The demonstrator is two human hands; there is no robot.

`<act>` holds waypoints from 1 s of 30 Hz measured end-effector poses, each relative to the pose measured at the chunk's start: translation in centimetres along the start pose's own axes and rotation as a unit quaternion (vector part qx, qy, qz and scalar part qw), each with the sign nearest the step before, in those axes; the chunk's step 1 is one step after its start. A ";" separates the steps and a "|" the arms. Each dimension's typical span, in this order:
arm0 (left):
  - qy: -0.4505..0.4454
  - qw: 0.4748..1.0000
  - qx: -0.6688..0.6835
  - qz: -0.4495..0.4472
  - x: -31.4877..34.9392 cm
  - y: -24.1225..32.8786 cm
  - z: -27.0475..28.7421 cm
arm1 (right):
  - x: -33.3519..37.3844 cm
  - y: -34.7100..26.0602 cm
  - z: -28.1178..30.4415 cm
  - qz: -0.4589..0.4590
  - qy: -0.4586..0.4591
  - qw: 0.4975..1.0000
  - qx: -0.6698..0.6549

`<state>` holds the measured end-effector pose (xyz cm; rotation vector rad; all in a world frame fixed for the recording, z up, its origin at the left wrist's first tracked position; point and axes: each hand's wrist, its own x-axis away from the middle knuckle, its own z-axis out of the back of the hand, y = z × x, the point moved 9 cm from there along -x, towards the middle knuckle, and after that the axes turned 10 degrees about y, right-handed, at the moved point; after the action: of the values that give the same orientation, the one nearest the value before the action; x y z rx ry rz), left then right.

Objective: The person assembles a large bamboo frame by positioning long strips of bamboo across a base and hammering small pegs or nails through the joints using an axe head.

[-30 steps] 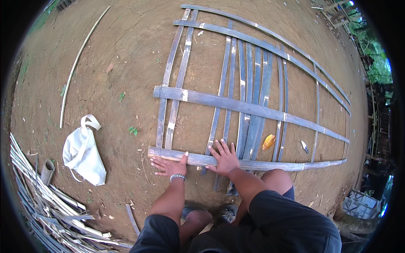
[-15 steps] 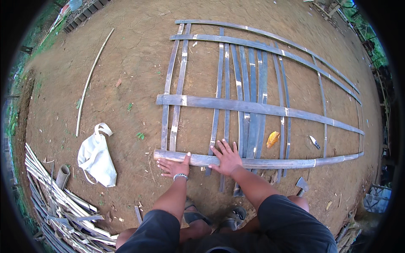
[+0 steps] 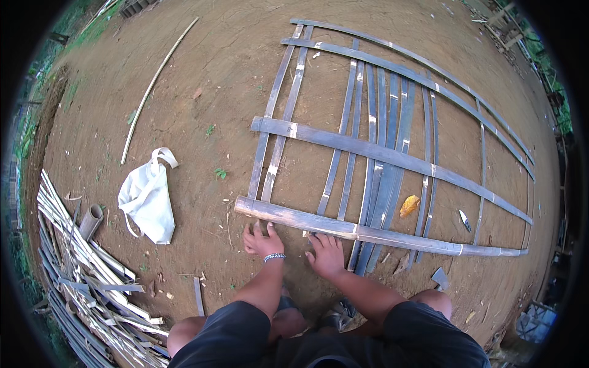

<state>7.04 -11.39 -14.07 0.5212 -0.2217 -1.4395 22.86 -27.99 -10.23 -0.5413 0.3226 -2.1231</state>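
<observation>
A grid of flat dark bamboo strips lies on the bare soil, with long strips [image 3: 368,150] crossing over narrower ones [image 3: 279,141]. Along its near side runs a thick bamboo pole [image 3: 294,219], its left end blunt. My left hand [image 3: 264,241] is low at the pole's near side towards that end, fingers apart and slightly bent, holding nothing visible. Further right, my right hand [image 3: 327,256] has its fingertips against the pole's near edge, fingers stretched and thumb apart. Whether those fingertips touch a strip end under the pole is hidden.
A white cloth bag [image 3: 148,199] lies left, near a heap of split bamboo [image 3: 104,288] and a hollow bamboo piece [image 3: 91,222]. A long stick [image 3: 156,86] lies beyond. To the right are a yellow-orange lump [image 3: 409,206], a small knife [image 3: 465,221] and a metal blade [image 3: 440,278].
Both hands have come off the top of the pole to its near side. Two strip ends that stuck out nearby no longer show past the pole. The view has shifted.
</observation>
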 end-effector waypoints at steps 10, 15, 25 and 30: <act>0.073 0.997 -0.031 0.020 -1.2 1.0 -0.2 | 0.0 -2.6 -1.3 -0.125 -0.047 0.990 0.035; 0.065 0.998 -0.026 -0.001 -2.1 1.1 0.1 | -0.1 -2.6 -1.7 -0.162 -0.055 0.984 0.042; -0.035 0.991 -0.064 -0.108 -1.4 -3.0 3.4 | 0.0 -1.9 -1.9 -0.138 -0.044 0.989 0.034; -0.093 0.974 -0.112 -0.171 -1.8 -8.0 6.9 | 0.0 -1.6 -1.5 -0.116 -0.042 0.992 0.031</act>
<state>-3.39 -11.38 -11.50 0.2442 -0.1183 -1.8270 20.96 -27.03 -10.87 -0.6559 0.1512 -2.3176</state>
